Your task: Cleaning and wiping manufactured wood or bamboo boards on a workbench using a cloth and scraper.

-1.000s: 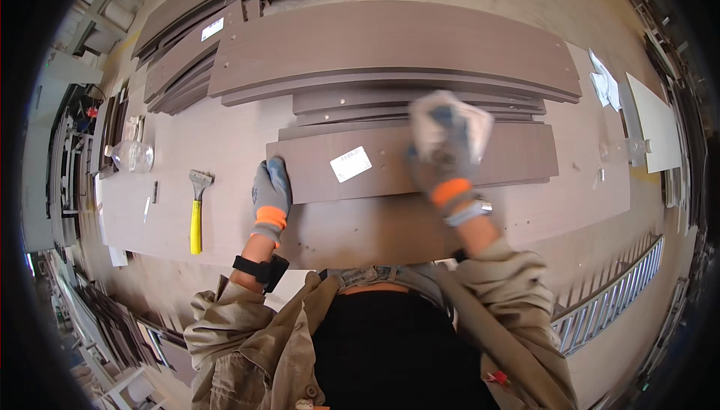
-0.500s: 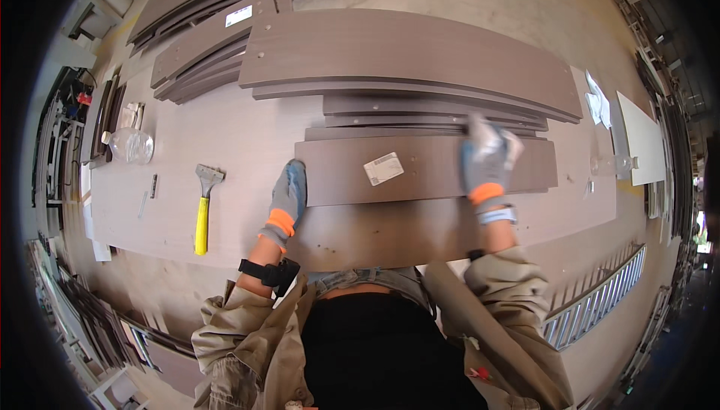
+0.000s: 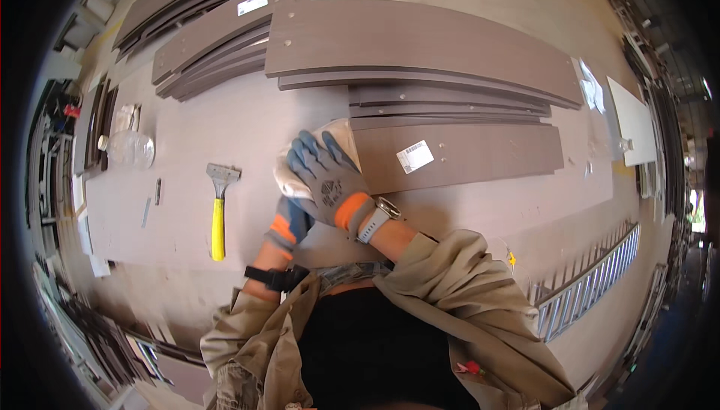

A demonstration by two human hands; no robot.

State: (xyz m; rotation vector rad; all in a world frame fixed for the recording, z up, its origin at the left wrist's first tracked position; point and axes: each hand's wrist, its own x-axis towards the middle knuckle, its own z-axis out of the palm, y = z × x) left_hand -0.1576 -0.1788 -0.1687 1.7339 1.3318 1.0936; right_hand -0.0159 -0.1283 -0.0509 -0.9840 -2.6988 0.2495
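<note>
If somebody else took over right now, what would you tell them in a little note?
Right hand: gloved, pressing a white cloth on the left end of the brown board with the sticker.
Left hand: gloved, mostly hidden under the right arm, by the board's near edge.
Scraper with yellow handle lies untouched on the table, left of the hands.
Done: cloth is at the board's left end.
Left: cannot tell how much of the board is wiped.

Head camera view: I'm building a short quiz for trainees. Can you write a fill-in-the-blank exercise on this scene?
1. The right hand presses a white ____ on the near brown panel.
2. The scraper left of the hands has a ____ handle.
3. A white ____ is stuck on the near brown panel.
4. The left hand lies ____ the right forearm.

Missing words: cloth; yellow; label; under
</note>
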